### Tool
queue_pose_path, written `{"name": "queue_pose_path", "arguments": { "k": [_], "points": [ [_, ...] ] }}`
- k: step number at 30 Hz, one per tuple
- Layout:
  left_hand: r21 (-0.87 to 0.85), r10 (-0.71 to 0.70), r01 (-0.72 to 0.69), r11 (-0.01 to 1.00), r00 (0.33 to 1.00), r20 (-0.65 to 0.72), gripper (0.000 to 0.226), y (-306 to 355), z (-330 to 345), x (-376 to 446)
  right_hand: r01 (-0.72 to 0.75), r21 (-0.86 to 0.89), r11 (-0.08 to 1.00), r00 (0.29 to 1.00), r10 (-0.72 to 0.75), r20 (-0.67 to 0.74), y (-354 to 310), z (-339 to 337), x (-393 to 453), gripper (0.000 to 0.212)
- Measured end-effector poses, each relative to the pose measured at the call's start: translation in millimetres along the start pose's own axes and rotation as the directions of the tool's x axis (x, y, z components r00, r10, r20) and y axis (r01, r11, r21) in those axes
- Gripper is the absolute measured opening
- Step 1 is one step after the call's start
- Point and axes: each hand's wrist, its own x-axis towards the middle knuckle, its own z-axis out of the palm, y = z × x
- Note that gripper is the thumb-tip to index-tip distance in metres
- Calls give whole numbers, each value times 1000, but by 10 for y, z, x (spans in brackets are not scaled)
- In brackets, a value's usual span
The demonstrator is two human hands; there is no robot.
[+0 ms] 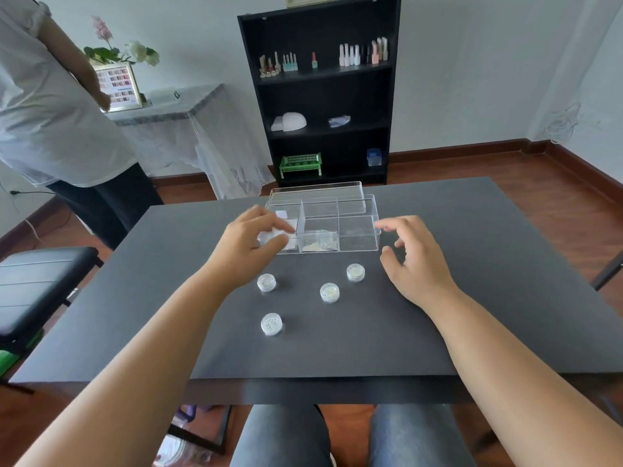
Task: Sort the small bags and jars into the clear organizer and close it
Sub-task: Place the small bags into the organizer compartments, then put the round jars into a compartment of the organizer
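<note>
A clear organizer (359, 243) with several compartments stands open on the black table (472, 281). Its clear lid (317, 192) lies just behind it. My left hand (249, 244) is over the front left compartment, thumb and index finger pinched on a small clear bag (271, 236). More small bags (318, 245) lie in the front middle compartment. Beside the organizer's right wall hovers my right hand (416, 261), empty, fingers spread. Several small round jars stand on the table in front of the organizer: one at left (266, 283), one in the middle (329, 292), one at right (355, 272), one nearest me (271, 324).
A person in a white shirt (50, 106) stands at the far left beside a cloth-covered side table (175, 109). A black shelf (320, 92) with nail polish bottles stands against the back wall. A black bench (40, 281) sits left of the table.
</note>
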Motion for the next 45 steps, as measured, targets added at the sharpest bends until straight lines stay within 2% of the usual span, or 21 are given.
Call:
{"name": "queue_pose_path", "arguments": {
  "k": [2,5,9,13,18,22,28,32,37,45],
  "points": [
    [-22,-17,19,1000,996,88,17,-97,-37,-264,67,10,998,996,-67,66,-45,0,-87,29],
    [21,-54,51,998,978,200,21,-215,2,-536,96,1,995,971,-94,220,-97,34,-147,25],
    [23,-52,49,999,980,190,26,-266,64,-643,77,-53,996,944,-56,325,-99,95,-165,20],
    [8,-51,51,999,984,173,23,-166,74,-580,47,-74,996,957,-23,290,-77,74,-165,13],
    [-28,99,-96,995,991,91,18,251,94,-75,-38,-97,995,964,62,259,-81,37,-161,13],
    [-21,150,-149,989,974,167,18,540,260,452,-124,-110,986,963,146,225,-72,-35,-196,15],
    [140,112,-173,975,924,365,19,544,544,920,-159,-71,985,969,169,182,-72,-100,-270,19],
    [329,12,-157,931,915,404,15,522,659,1079,-134,-67,989,971,145,188,-76,-98,-275,18],
    [425,-88,-161,891,856,509,15,522,694,1164,-138,-75,988,972,149,182,-63,-98,-267,17],
    [469,-194,-83,879,837,512,49,491,736,1085,-165,-21,986,972,166,164,-35,-90,-273,18]
  ]
}}
